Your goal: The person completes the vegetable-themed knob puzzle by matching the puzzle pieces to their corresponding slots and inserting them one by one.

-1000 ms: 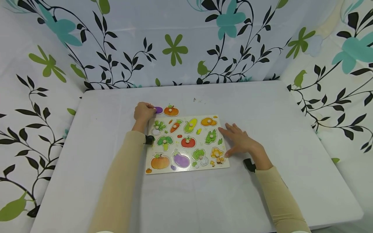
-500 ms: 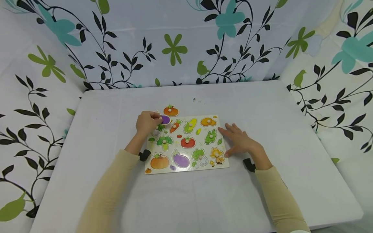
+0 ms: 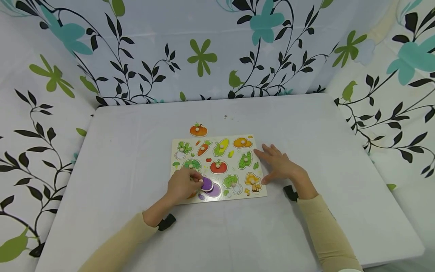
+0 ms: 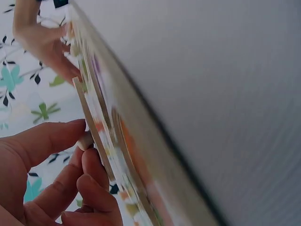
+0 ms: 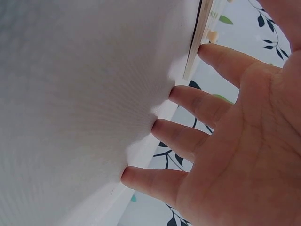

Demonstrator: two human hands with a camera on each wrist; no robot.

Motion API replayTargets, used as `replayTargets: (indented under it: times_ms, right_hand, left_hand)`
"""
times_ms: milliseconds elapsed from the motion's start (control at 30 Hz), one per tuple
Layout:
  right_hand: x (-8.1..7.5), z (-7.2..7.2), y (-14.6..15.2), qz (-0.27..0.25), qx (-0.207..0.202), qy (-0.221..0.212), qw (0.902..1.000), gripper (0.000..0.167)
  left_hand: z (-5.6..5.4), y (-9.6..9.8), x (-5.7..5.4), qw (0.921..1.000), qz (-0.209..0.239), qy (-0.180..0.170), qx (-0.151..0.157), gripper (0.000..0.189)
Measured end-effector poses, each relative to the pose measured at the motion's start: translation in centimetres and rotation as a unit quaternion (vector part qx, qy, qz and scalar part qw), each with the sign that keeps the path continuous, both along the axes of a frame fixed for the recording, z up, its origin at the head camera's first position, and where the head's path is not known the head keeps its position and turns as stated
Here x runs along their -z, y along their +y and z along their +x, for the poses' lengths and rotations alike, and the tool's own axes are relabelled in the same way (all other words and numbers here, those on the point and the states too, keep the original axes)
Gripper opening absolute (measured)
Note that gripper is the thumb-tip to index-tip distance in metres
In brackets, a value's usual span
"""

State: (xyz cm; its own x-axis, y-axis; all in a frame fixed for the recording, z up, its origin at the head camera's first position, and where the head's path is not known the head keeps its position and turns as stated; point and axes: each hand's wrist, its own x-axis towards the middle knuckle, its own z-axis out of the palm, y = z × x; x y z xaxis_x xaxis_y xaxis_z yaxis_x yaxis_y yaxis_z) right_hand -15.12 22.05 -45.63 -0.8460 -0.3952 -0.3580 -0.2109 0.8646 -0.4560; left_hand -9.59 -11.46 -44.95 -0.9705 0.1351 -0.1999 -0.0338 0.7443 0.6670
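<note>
My left hand [image 3: 183,185] is over the lower left of a vegetable puzzle board [image 3: 232,162]. Thumb and fingers pinch the pale knob [image 4: 85,141] of a purple eggplant puzzle piece [image 3: 207,184]. That piece partly overlaps the board's printed eggplant [image 3: 215,191] in the head view; in the left wrist view it stands close along the board's face. The printed pumpkin is mostly hidden behind the hand. At the board's right edge, my right hand [image 3: 280,165] lies with fingers spread, fingertips on the white cloth and one digit touching the board's side.
An orange pumpkin piece [image 3: 198,130] lies on the white table [image 3: 306,124] just beyond the board's far edge. Knobbed pieces such as the tomato [image 3: 218,166] and carrot [image 3: 204,148] sit in the board. Leaf-patterned fabric [image 3: 142,45] hangs around the table.
My left hand has carried the eggplant piece from beside the pumpkin piece, across the board's upper left, down to the printed eggplant. My right hand has stayed put.
</note>
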Motion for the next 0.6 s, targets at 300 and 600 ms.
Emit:
replayTargets:
  times_ms: [300,600]
  right_hand:
    - [0.1,0.0,0.0,0.004,-0.005,0.000,1.0000,0.113]
    - [-0.1,0.0,0.0,0.002,-0.004,0.002,1.0000,0.113]
  left_hand:
    - [1.4,1.2,0.9,0.9993,-0.020,0.021,0.024,0.007]
    - [1.3,2.0,0.6,0.9974,-0.046,0.020,0.052,0.014]
